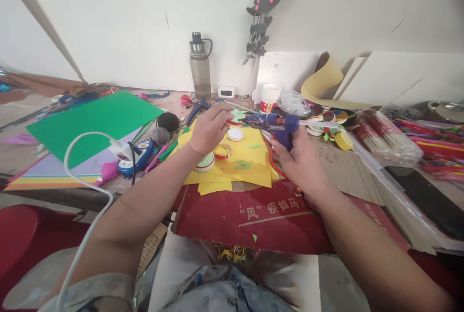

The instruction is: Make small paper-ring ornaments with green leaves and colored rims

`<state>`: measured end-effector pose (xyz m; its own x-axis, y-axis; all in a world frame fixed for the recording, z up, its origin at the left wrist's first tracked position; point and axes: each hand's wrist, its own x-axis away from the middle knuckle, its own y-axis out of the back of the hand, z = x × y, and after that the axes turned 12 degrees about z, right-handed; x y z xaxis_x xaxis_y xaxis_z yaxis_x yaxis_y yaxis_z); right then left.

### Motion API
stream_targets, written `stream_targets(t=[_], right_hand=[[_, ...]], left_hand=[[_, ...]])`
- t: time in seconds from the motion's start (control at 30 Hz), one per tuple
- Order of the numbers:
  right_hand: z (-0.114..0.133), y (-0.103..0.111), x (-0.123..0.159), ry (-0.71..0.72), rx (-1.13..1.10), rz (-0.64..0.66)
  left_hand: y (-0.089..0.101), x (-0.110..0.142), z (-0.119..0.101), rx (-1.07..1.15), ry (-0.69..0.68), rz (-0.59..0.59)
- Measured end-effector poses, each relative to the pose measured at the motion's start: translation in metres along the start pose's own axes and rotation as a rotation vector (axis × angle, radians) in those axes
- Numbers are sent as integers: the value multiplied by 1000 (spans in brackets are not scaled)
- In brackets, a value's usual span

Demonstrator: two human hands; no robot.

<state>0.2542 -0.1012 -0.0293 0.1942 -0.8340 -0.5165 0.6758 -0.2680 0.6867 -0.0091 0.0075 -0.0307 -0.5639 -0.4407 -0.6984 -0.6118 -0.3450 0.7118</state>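
Observation:
My right hand (pixel 302 160) is wrapped round the handle of a blue hot glue gun (pixel 277 126), whose nozzle points left and whose clear glue stick (pixel 319 123) juts out at the back. Just left of the nozzle is a cut paper-cup piece (pixel 237 116) with green paper on it and a red rim. My left hand (pixel 210 128) has its fingers closed at this piece; the fingertips are partly hidden. Below, on yellow paper (pixel 250 167), lie a white disc (pixel 235 134), a red-banded ring (pixel 222 151) and a round piece with a green top (pixel 205 162).
A water bottle (pixel 200 70), a small digital clock (pixel 226 92) and stacked paper cups (pixel 270 97) stand along the wall. Green paper (pixel 94 126) and a blue device with a white cable (pixel 136 157) lie left. A phone (pixel 426 198) and bagged sticks (pixel 387 135) lie right. Red cardboard (pixel 232 220) covers the front edge.

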Motion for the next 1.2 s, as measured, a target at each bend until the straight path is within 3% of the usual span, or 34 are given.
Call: stream_targets(t=[0.93, 1.07, 1.2], right_hand=[[-1, 2, 1, -29, -17, 10], [1, -1, -1, -14, -119, -22], [-6, -6, -8, -86, -380, -32]], left_hand=[[-2, -1, -6, 44, 138, -6], [-2, -2, -7, 73, 224, -10], [-5, -5, -8, 206, 357, -7]])
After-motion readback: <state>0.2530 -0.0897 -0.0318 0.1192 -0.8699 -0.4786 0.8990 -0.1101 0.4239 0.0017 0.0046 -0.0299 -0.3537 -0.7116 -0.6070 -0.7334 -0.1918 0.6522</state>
